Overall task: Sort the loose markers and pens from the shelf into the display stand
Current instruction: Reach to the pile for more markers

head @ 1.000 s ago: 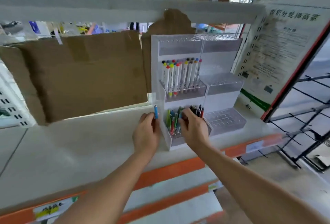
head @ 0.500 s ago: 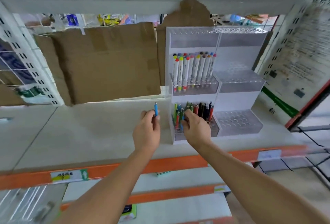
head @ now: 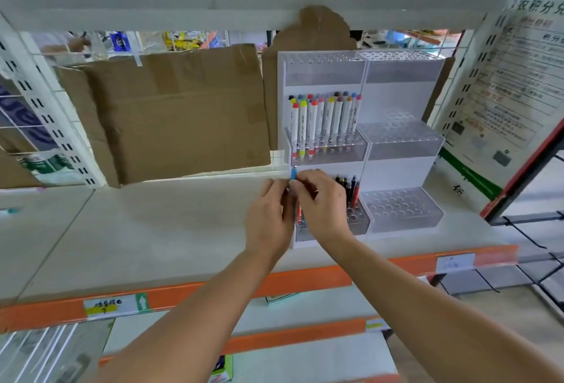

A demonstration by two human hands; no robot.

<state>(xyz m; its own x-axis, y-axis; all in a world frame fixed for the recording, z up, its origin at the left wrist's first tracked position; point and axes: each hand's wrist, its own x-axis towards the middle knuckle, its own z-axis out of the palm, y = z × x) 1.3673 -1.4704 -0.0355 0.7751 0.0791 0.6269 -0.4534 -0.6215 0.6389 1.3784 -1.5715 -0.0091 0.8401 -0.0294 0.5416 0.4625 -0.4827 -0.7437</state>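
Observation:
A clear tiered display stand (head: 403, 150) sits on the white shelf (head: 152, 230). Its middle left tier holds a row of white markers (head: 323, 120) with coloured caps. The bottom left tier holds several pens (head: 351, 190), partly hidden behind my hands. A blue pen (head: 293, 174) stands upright in front of that tier. My left hand (head: 270, 214) and my right hand (head: 323, 202) meet at it, and fingers of both pinch its lower part.
The right half of the stand has bare hole-trays (head: 399, 208). Brown cardboard (head: 183, 110) lines the shelf's back. A poster board (head: 506, 101) leans at the right. An orange shelf edge (head: 305, 285) runs below, and people stand far behind.
My right hand has left the pens in the bottom tier and come left to the blue pen in my left hand. Both hands now pinch it. The view shifted slightly.

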